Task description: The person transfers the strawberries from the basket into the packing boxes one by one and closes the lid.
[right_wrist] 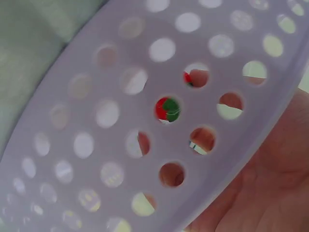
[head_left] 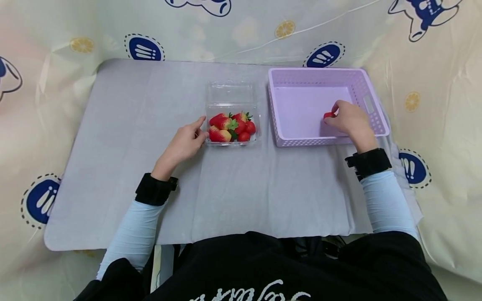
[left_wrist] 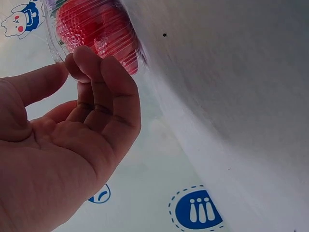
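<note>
My right hand (head_left: 348, 119) reaches into the lilac perforated basket (head_left: 301, 140) and pinches a red strawberry (head_left: 328, 116) between thumb and fingers. Through the basket's holes in the right wrist view, the strawberry (right_wrist: 161, 110) shows red with green leaves. At the left side of a clear plastic box (head_left: 231, 94) is my left hand (head_left: 185, 141), its fingertips right at the wall and its fingers loosely bent. Several strawberries (head_left: 226, 124) fill the box's near part, and its clear lid stands folded back behind them. The left wrist view has red fruit (left_wrist: 82, 26) behind the plastic, beside the fingertips.
A grey cloth-covered table (head_left: 124, 138) lies under everything. The basket stands at its back right, next to the patterned curtain (head_left: 433, 121) that surrounds the table. No strawberry shows on the visible basket floor apart from the held one.
</note>
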